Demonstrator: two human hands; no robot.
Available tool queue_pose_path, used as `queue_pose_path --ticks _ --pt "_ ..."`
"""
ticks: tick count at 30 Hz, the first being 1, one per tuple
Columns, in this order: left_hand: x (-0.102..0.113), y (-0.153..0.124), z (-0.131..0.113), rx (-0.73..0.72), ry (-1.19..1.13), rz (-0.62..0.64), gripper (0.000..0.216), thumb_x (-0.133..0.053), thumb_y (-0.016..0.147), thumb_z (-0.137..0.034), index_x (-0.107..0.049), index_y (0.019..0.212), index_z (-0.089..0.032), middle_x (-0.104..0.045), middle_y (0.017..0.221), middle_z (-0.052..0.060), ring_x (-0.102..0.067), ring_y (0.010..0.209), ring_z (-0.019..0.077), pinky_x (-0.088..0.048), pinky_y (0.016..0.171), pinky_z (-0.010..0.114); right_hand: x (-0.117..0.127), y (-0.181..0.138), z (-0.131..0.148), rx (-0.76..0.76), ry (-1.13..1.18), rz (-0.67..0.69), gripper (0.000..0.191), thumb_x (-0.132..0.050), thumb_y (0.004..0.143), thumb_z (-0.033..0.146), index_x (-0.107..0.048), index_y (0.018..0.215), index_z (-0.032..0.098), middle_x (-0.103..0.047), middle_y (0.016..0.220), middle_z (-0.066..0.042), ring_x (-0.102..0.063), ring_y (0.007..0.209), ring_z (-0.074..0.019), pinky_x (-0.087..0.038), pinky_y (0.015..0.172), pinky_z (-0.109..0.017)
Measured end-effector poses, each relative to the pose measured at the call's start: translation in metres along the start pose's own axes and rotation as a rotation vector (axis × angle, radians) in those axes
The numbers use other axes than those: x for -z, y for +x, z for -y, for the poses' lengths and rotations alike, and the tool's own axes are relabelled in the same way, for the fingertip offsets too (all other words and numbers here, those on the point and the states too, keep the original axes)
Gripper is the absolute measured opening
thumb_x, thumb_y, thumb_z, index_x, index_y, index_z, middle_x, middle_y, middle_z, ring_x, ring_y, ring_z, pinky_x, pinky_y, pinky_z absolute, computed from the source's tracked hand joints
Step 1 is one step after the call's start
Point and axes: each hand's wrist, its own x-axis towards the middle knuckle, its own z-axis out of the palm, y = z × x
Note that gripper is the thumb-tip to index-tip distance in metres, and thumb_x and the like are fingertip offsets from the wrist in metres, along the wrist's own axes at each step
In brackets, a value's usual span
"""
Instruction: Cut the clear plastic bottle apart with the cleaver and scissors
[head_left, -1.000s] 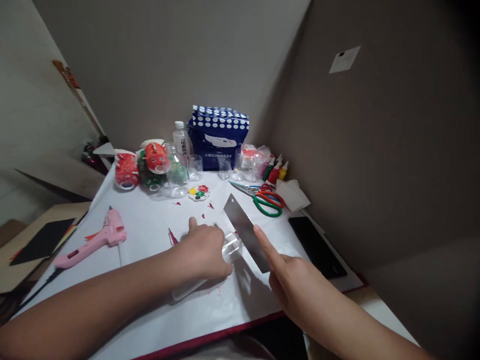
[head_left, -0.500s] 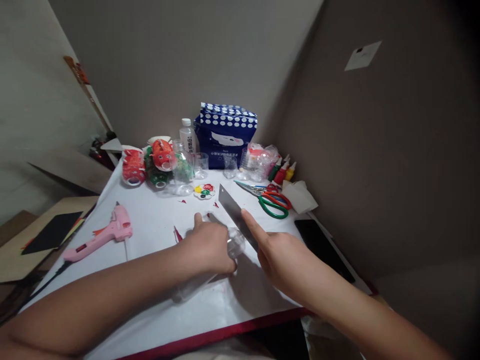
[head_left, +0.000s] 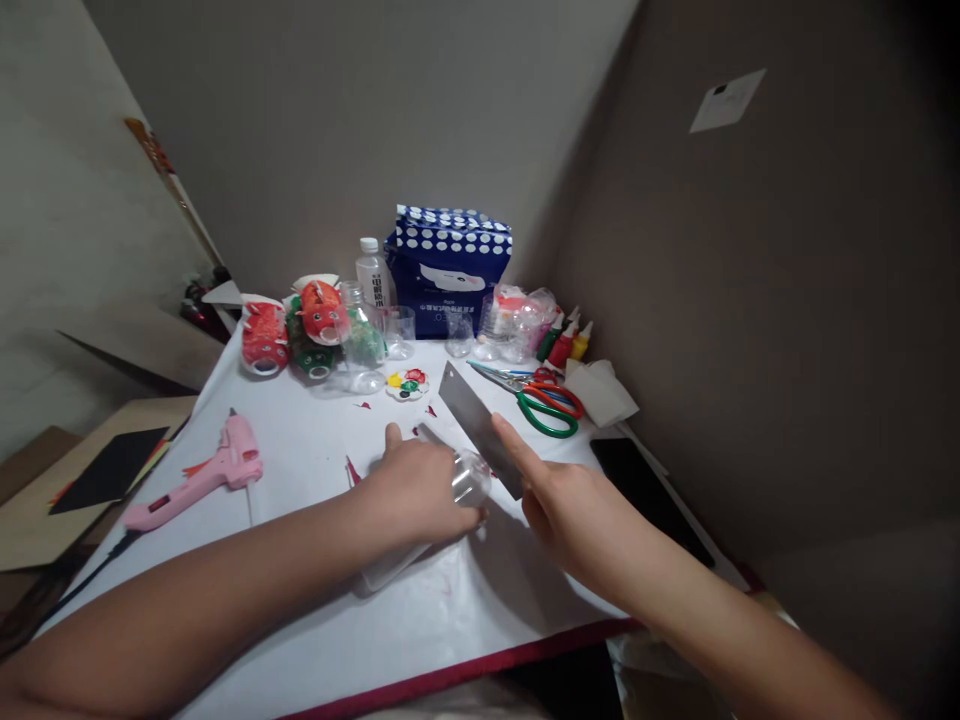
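The head view centres on a clear plastic bottle (head_left: 471, 482) lying on its side on the white table cover (head_left: 517, 600), its long axis slanting from the near left to the far right. The left hand (head_left: 424, 485) is wrapped over it from above, gripping its body and leaving only the far-right end and part of the near end exposed. The right hand (head_left: 574, 510) is closed on a broad-bladed knife, handle hidden in the grip, index finger laid along the blade (head_left: 480, 425). The bottle lies to the left of that blade, which slants away to the far left, crosswise to the bottle's axis just beside its far-right end; whether steel and plastic touch cannot be told. Beyond the blade are green-handled scissors (head_left: 517, 391) and a paint palette (head_left: 407, 386); a pink glue gun (head_left: 232, 460) lies to the left, a black phone (head_left: 649, 495) to the right. Compared with half a second ago, the blade sits slightly farther right, more of its lower part shows, and the left hand's near digit reaches a little farther toward the bottle's end.
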Motion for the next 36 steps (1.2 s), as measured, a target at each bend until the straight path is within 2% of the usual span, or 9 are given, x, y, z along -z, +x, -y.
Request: queue_pose_path --ticks 7,12,16,20,24,28,32,36 --pt "0.004 0.003 0.000 0.000 0.013 0.048 0.040 -0.057 0.063 -0.057 -0.061 0.066 -0.018 -0.066 0.063 0.007 -0.063 0.070 0.0294 -0.030 0.093 0.056 -0.017 -0.005 -0.001 -0.008 0.000 -0.055 0.089 -0.042 0.080 0.005 0.011 0.151 0.014 -0.068 0.071 -0.005 -0.057 0.055 -0.0179 -0.028 0.051 -0.025" --pt "0.008 0.002 0.001 -0.006 -0.010 0.059 0.045 -0.057 0.062 -0.060 -0.064 0.070 -0.016 -0.067 0.067 0.009 -0.064 0.071 0.0308 -0.032 0.093 0.056 -0.028 -0.025 0.007 -0.067 -0.040 -0.005 0.097 -0.043 0.073 0.000 0.013 0.150 0.014 -0.068 0.071 -0.004 -0.059 0.054 -0.0178 -0.027 0.049 -0.026" --pt "0.009 0.004 0.002 -0.018 -0.021 0.080 0.047 -0.056 0.062 -0.060 -0.065 0.076 -0.016 -0.068 0.070 0.009 -0.064 0.073 0.0299 -0.036 0.090 0.052 -0.036 -0.042 0.007 -0.065 -0.017 -0.006 0.104 -0.041 0.069 -0.004 0.023 0.147 0.016 -0.070 0.075 -0.005 -0.062 0.056 -0.0190 -0.030 0.050 -0.027" --pt "0.017 0.003 -0.001 -0.004 -0.015 0.118 0.046 -0.058 0.059 -0.055 -0.067 0.081 -0.016 -0.070 0.076 0.011 -0.064 0.079 0.0317 -0.042 0.084 0.044 -0.023 -0.039 0.007 -0.081 -0.057 0.068 0.101 -0.043 0.072 -0.002 0.019 0.149 0.017 -0.070 0.071 -0.004 -0.063 0.056 -0.0192 -0.028 0.049 -0.027" --pt "0.023 0.002 -0.004 0.026 -0.016 0.142 0.050 -0.063 0.054 -0.055 -0.069 0.084 -0.016 -0.071 0.086 0.012 -0.064 0.085 0.0329 -0.045 0.080 0.039 0.004 -0.014 0.013 -0.038 -0.149 0.099 0.092 -0.046 0.078 0.004 0.008 0.151 0.015 -0.069 0.069 -0.005 -0.061 0.054 -0.0191 -0.023 0.047 -0.027" --pt "0.019 0.004 -0.003 -0.002 -0.004 0.147 0.047 -0.063 0.055 -0.057 -0.069 0.077 -0.016 -0.070 0.076 0.012 -0.065 0.078 0.0325 -0.045 0.081 0.043 0.020 0.014 0.022 -0.039 -0.169 0.061 0.082 -0.045 0.085 0.010 0.000 0.152 0.015 -0.069 0.073 -0.007 -0.061 0.057 -0.0192 -0.024 0.046 -0.026" --pt "0.011 0.006 0.001 0.025 -0.016 0.120 0.049 -0.061 0.056 -0.061 -0.068 0.073 -0.016 -0.068 0.071 0.011 -0.065 0.074 0.0321 -0.036 0.092 0.055 0.019 0.022 0.027 -0.035 -0.165 0.039 0.081 -0.045 0.085 0.008 -0.001 0.152 0.014 -0.070 0.075 -0.008 -0.062 0.060 -0.0192 -0.028 0.049 -0.025" --pt "0.007 0.008 0.005 0.027 -0.017 0.094 0.049 -0.064 0.052 -0.064 -0.066 0.070 -0.018 -0.068 0.071 0.009 -0.065 0.077 0.0310 -0.029 0.099 0.056 0.003 0.008 0.026 -0.063 -0.128 0.016 0.086 -0.047 0.082 0.006 0.004 0.152 0.013 -0.071 0.081 -0.009 -0.064 0.064 -0.0202 -0.031 0.052 -0.025"
